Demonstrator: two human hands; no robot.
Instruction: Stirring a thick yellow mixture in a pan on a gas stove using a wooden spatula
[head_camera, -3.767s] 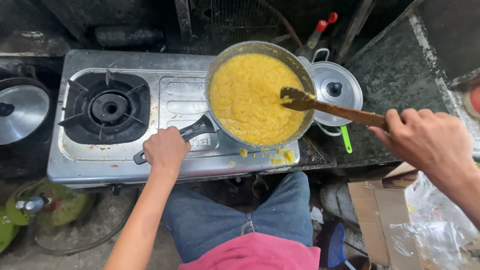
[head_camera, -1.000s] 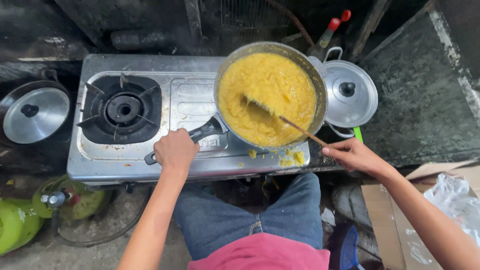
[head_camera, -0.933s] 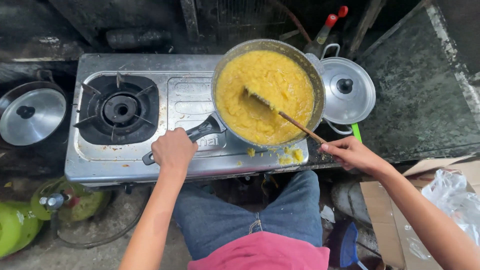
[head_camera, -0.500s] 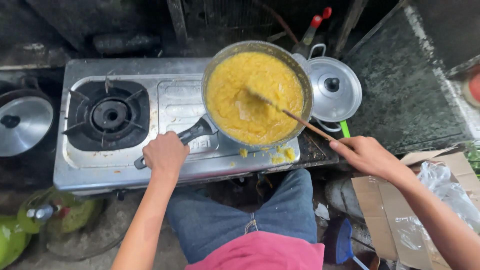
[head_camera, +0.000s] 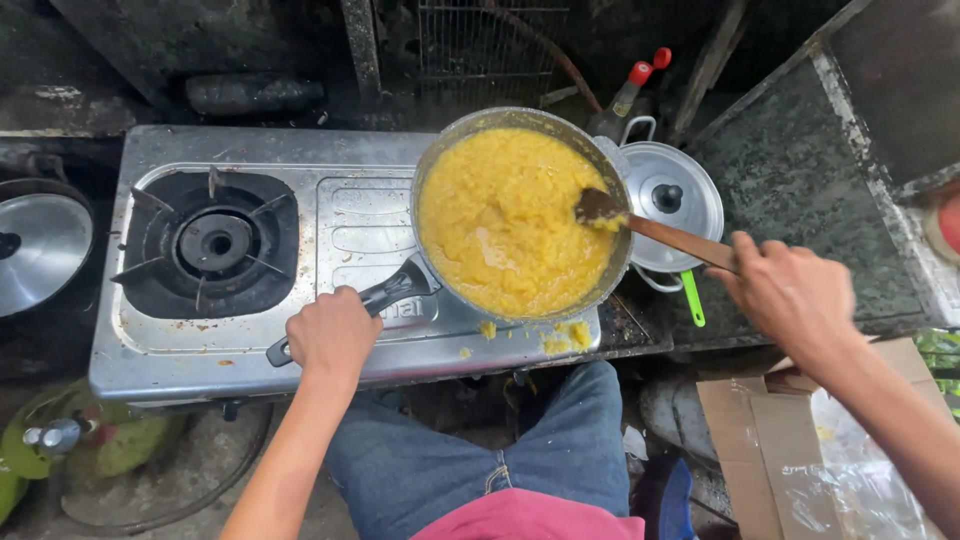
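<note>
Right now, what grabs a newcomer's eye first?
The round grey metal pan, brim-full of bright yellow mash, on the steel two-burner stove. The left hand grips its black handle; the right hand holds a brown wooden spatula in the mash. Yellow spills lie on the stove's front edge.

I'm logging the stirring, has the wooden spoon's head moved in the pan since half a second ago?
Yes. The wooden spoon head has gone from the middle of the yellow mash to the right rim of the pan, next to the steel lid.
</note>
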